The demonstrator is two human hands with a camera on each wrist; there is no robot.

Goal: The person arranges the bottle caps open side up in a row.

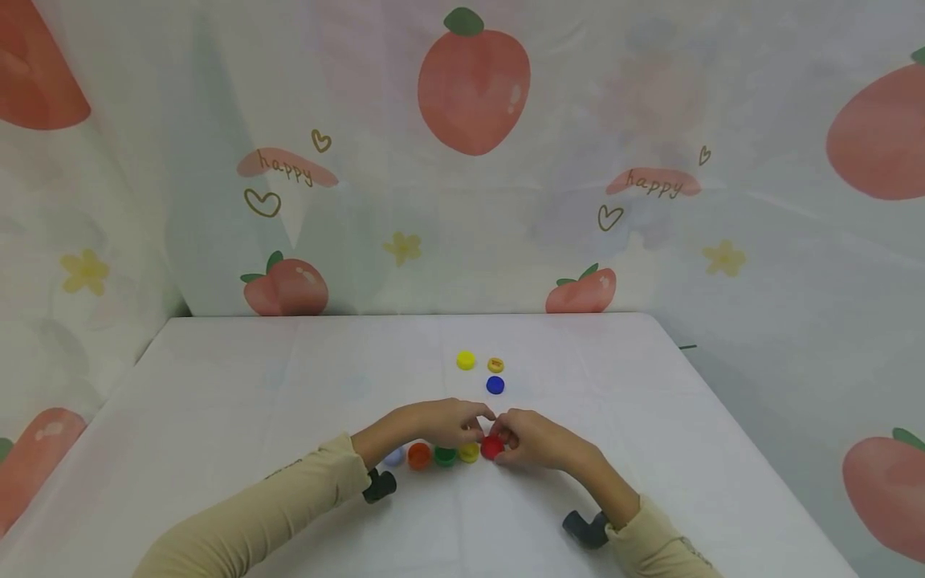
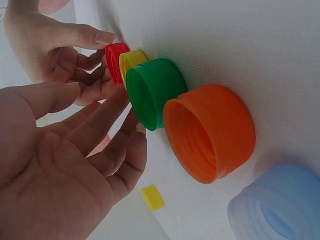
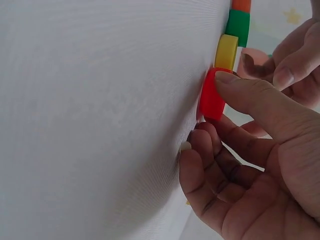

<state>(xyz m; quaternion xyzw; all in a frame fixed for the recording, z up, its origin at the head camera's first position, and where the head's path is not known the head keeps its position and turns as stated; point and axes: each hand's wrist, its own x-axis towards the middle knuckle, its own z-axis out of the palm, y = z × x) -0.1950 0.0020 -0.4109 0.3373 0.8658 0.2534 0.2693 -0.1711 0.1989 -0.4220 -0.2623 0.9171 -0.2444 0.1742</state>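
Note:
A red bottle cap (image 1: 492, 448) sits at the right end of a row of caps on the table. My right hand (image 1: 538, 439) pinches it, the thumb on one side and a finger on the other. Touching it in the right wrist view is a yellow cap (image 3: 226, 51). Further along the row come a green cap (image 2: 167, 82), an orange cap (image 2: 232, 125) and a pale blue cap (image 2: 300, 195), open sides showing in the left wrist view. Above the row my left hand (image 1: 448, 423) hovers, fingers loosely bent and holding nothing, fingertips close to the green and yellow caps.
Farther back on the white table (image 1: 289, 385) lie a bright yellow cap (image 1: 466, 360), a yellow cap with a marking (image 1: 495, 365) and a dark blue cap (image 1: 495, 385). A peach-printed curtain (image 1: 470, 225) hangs behind the table's far edge.

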